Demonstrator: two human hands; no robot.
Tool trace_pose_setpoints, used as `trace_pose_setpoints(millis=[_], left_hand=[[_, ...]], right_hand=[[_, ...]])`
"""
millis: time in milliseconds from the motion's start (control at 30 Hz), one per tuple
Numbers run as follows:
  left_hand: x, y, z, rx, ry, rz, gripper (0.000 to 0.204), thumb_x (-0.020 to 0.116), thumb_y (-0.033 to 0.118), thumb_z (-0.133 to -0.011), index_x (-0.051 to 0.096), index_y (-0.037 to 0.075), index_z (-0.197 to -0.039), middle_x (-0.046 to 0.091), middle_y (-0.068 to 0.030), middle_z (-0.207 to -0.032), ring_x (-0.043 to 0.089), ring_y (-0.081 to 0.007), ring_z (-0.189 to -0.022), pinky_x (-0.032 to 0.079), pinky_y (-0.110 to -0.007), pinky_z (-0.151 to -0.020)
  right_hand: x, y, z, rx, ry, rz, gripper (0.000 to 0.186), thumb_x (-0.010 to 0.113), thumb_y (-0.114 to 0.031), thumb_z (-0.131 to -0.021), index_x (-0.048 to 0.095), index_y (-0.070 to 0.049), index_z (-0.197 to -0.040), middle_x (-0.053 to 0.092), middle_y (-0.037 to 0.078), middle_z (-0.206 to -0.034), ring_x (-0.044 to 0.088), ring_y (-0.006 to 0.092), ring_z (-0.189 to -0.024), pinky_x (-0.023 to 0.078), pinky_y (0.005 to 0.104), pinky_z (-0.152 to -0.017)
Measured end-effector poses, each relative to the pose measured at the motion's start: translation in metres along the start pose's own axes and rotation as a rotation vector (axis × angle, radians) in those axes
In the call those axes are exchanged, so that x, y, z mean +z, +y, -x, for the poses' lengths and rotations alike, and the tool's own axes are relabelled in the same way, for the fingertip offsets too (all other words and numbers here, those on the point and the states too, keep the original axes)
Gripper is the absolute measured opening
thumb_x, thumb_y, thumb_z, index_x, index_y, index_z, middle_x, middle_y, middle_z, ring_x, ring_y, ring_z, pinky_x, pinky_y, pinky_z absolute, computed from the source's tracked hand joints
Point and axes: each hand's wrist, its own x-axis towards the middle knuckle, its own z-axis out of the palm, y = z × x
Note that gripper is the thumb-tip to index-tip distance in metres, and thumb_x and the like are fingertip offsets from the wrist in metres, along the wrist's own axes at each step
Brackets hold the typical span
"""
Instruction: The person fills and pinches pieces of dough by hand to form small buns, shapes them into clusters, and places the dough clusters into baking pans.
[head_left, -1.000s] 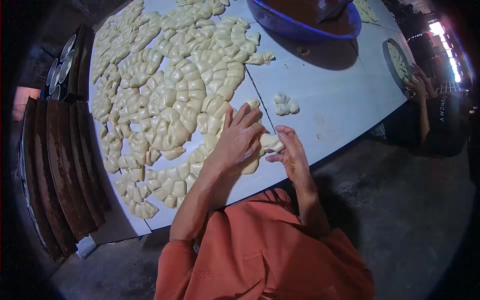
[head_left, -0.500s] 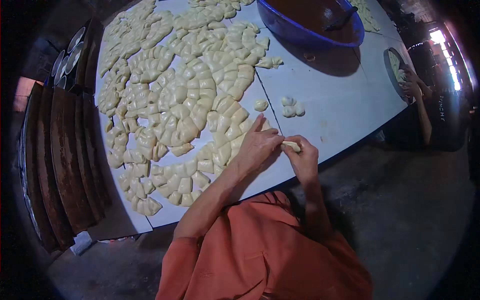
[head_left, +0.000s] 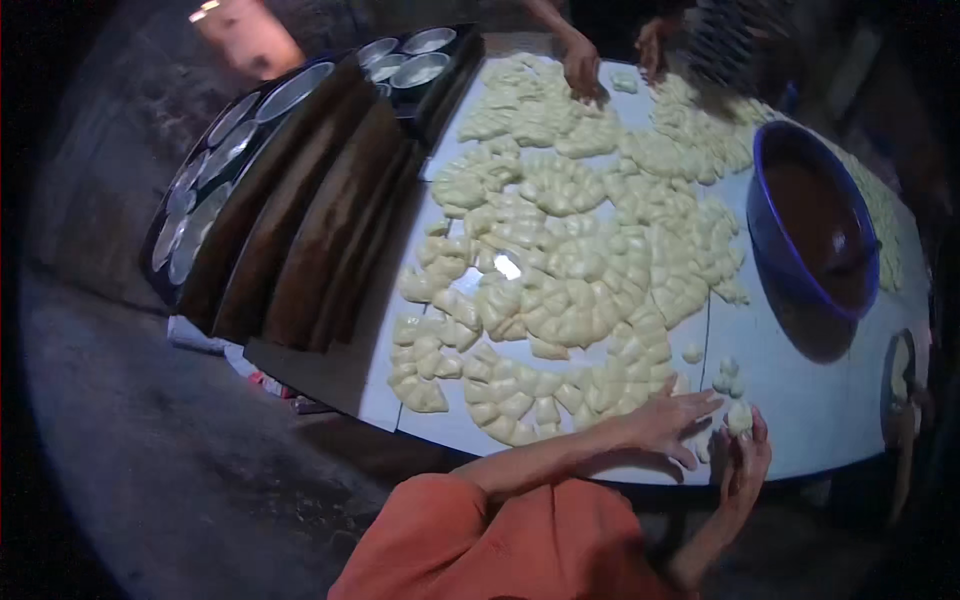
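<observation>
My left hand is open, fingers apart, at the near edge of a broad spread of cut, glossy pale dough pieces. Just to its right, my right hand grips a small pale dough ball in its fingertips. A few more small balls lie just above it on the white tiled table, and a single ball sits a little to their left.
Dark baking sheets and round tins stand on the left. A blue basin of brown liquid is at the right. A co-worker's hands reach over the dough at the back; another person's arm is at the right edge.
The view has swung left, bringing the co-worker's hands at the back into sight. My left hand has come away from the piece in my right hand and opened; that piece looks rounder.
</observation>
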Motion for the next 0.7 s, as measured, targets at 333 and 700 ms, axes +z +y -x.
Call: trace_pose_setpoints(millis=[333,700], left_hand=[[-0.055,0.002,-0.008,-0.383,0.178,0.549,0.036,0.073,0.027,-0.085,0.069,0.002,-0.111,0.071,-0.0113,-0.081,0.068,-0.0205,-0.073,0.052,-0.034,-0.069],[-0.004,0.043,-0.086,0.149,0.5,0.549,0.066,0.067,0.041,-0.093,0.049,0.0,-0.141,0.062,-0.0221,-0.13,0.066,-0.0365,-0.109,0.052,-0.038,-0.092]], right_hand=[[0.052,0.035,-0.041,-0.123,-0.075,0.14,0.014,0.069,-0.007,-0.09,0.059,-0.002,-0.098,0.062,0.004,-0.091,0.059,0.0118,-0.075,0.05,0.0253,-0.065],[0.041,0.008,-0.039,-0.485,0.054,-0.234,0.036,0.064,-0.024,-0.092,0.058,-0.003,-0.122,0.059,0.003,-0.108,0.056,0.0128,-0.09,0.047,0.0264,-0.084]])
